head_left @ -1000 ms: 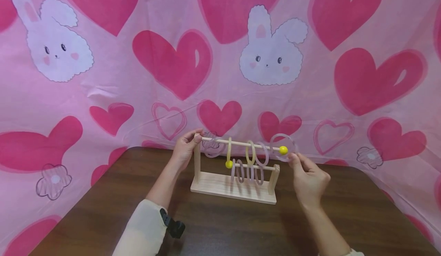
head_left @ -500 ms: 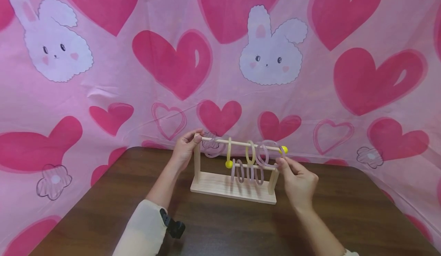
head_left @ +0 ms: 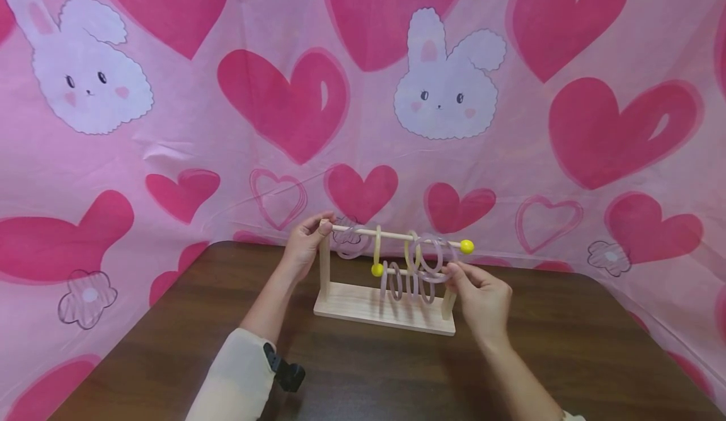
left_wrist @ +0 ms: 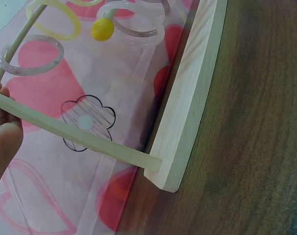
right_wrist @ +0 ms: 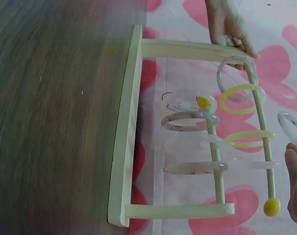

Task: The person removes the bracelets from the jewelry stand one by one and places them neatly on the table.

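A wooden bangle stand (head_left: 374,314) with a long upper rod and a shorter lower rod stands on the table. My left hand (head_left: 304,244) grips the top of its left post (head_left: 325,263), thumb in front. Between thumb and fingers my right hand (head_left: 486,298) pinches a pale lilac bangle (right_wrist: 285,128). That bangle overlaps the upper rod's right part in the head view, but appears apart from the rod in the right wrist view. Yellow bangles (right_wrist: 241,99) and lilac ones hang on the upper rod; several lilac bangles (head_left: 396,282) hang on the lower rod.
Yellow beads cap the free ends of the upper rod (head_left: 466,246) and lower rod (head_left: 377,270). The dark wooden table (head_left: 363,377) runs up to a pink cloth (head_left: 363,125) printed with hearts and rabbits. A black strap device (head_left: 286,369) sits on the left sleeve.
My right hand has moved left with the lilac bangle, from around the upper bead's position to in front of the rod's right part. The left hand and stand have stayed put.
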The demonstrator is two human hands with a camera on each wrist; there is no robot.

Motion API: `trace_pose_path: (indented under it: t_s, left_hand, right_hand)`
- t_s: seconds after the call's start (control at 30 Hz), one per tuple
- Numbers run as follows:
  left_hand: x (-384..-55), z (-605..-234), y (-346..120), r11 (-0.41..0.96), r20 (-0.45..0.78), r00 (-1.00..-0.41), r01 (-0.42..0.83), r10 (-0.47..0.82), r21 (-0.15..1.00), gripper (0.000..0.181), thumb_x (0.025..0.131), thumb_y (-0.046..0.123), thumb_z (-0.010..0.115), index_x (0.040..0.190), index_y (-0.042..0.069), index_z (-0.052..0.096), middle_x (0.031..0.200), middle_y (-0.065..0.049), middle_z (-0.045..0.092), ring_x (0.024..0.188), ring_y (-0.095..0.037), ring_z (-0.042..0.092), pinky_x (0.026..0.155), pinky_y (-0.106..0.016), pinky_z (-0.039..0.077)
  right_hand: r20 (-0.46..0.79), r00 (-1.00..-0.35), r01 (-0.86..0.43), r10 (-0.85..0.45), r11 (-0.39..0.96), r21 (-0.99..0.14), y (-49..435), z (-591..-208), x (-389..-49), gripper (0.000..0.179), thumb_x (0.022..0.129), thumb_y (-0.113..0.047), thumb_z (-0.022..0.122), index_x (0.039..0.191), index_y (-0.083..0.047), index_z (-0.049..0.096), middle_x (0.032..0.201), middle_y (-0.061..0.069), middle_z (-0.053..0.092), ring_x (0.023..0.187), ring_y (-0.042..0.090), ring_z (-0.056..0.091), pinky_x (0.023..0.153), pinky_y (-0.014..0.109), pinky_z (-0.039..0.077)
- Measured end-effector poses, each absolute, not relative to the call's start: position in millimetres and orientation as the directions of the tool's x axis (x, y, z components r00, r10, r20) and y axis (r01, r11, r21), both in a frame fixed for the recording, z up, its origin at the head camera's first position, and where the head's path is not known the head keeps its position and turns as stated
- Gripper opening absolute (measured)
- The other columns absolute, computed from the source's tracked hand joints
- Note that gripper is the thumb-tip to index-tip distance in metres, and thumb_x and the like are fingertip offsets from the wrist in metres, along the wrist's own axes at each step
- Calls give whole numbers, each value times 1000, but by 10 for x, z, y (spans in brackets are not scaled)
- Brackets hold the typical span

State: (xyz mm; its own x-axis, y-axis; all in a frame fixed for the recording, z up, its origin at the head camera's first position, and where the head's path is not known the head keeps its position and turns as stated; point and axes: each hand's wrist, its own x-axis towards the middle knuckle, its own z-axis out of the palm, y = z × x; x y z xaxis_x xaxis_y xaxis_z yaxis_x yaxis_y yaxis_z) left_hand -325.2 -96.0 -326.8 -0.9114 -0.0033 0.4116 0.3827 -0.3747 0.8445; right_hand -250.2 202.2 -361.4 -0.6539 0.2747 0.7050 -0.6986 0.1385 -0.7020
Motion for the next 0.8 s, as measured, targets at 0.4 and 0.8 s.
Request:
trace_pose_path:
  t_s: [0.4, 0.8]
  left_hand:
    - [-3252, -3269, -955, -383, 407, -913, 373, 7, 845, 15, 84, 10, 67, 96, 19, 67, 95, 2, 66, 95, -9, 57, 91, -26, 40]
    - [-3250, -3266, -953, -388, 410, -912, 379, -2, 840, 16, 86, 6, 64, 99, 15, 67, 92, 4, 66, 94, -9, 57, 90, -25, 41]
  right_hand:
    - [452, -880, -475, 146, -234, -848, 2220, -4110, -2935, 22, 84, -12, 68, 95, 8, 68, 82, 22, 67, 69, 28, 67, 59, 38, 54]
    - [78, -996, -53, -53, -367, -929, 1749, -3295, -2201, 23, 93, -2, 53, 79, -6, 71, 73, 7, 69, 63, 10, 66, 62, 24, 53]
